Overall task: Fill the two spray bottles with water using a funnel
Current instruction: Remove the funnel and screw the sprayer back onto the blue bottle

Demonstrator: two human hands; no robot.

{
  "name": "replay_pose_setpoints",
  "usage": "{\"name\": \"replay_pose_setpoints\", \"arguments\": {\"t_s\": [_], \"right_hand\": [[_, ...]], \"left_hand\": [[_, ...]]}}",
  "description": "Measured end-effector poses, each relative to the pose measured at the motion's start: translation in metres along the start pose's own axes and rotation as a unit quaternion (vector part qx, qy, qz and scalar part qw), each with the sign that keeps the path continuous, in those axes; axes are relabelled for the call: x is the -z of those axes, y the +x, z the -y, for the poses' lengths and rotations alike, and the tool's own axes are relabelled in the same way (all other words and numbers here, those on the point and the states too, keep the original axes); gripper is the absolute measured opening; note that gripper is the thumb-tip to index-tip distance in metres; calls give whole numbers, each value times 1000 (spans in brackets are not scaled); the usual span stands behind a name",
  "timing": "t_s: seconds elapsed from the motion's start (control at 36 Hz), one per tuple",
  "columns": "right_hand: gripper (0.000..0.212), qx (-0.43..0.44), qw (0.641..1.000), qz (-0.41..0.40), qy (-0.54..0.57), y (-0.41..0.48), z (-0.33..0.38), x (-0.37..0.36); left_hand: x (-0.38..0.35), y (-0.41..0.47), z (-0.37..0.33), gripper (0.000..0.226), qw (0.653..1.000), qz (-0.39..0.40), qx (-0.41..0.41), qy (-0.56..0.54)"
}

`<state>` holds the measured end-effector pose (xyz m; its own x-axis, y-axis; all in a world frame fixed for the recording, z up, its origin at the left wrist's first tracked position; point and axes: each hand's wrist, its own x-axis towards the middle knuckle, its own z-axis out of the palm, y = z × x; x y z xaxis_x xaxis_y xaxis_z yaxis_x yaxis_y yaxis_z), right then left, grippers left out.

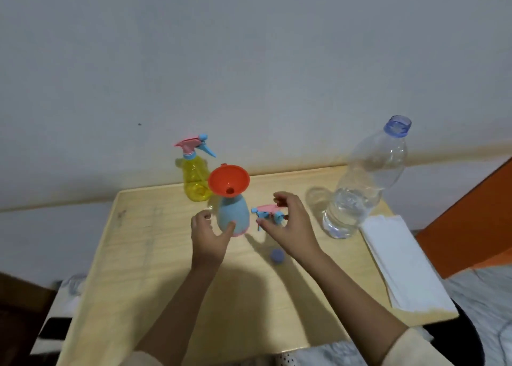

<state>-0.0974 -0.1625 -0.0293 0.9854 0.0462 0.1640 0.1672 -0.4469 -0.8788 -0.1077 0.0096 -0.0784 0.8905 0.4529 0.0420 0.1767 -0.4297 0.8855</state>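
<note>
Worktop [144,268]: pale wood, and it carries everything below.
Cap [277,255]: small, blue and round. It lies loose on the worktop just beside the right wrist, nearer the camera than both grips.
Left grip [209,235]: half open and holding nothing. The thumb tip touches the lower left side of the blue bottle, while the loosely curled fingers sit just left of it with a gap between.
Right grip [288,227]: spread in a claw over the loose spray head, fingers arched above it and thumb low at its near side. The blur hides whether it pinches the head.
Loose spray head [267,213]: pink and blue. It lies on its side on the worktop inside the right grip's span, just right of the blue bottle.
Blue bottle [232,217]: upright between the two grips, with a pink base and nothing but the funnel on its neck.
Funnel [228,181]: orange, seated spout-down in the blue bottle's neck, with its bowl tipped slightly toward the camera.
Paper napkins [401,260]: a white stack at the worktop's right edge.
Water bottle [360,188]: clear and uncapped, upright to the right of the right grip and apart from it, with water in its lower part.
Yellow bottle [195,182]: upright behind and left of the funnel. Its pink and blue spray head [194,145] is fitted on top.
</note>
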Motion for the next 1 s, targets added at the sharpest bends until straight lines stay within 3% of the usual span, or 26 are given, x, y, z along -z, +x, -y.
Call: {"name": "replay_pose_setpoints", "arguments": {"t_s": [0.14,0.22,0.33,0.44,0.69,0.86,1.0], "right_hand": [[101,18,998,66,-14,39,33,-34],[112,9,996,78,-30,54,42,-47],[104,7,995,85,-42,63,42,-55],[97,10,997,72,-39,67,40,-55],[96,17,998,64,-23,71,41,-50],[94,20,998,57,-11,71,41,-44],[90,26,999,2,19,76,40,-19]], "left_hand": [[4,33,-3,73,992,113,-23,-46],[-2,44,-3,64,984,151,-28,-93],[-10,51,1,67,980,162,-2,-118],[-9,45,-2,44,986,126,-1,-106],[-9,45,-1,56,985,131,-23,-109],[-9,47,2,45,985,136,-31,-103],[-11,46,4,62,987,136,-34,-76]]}}
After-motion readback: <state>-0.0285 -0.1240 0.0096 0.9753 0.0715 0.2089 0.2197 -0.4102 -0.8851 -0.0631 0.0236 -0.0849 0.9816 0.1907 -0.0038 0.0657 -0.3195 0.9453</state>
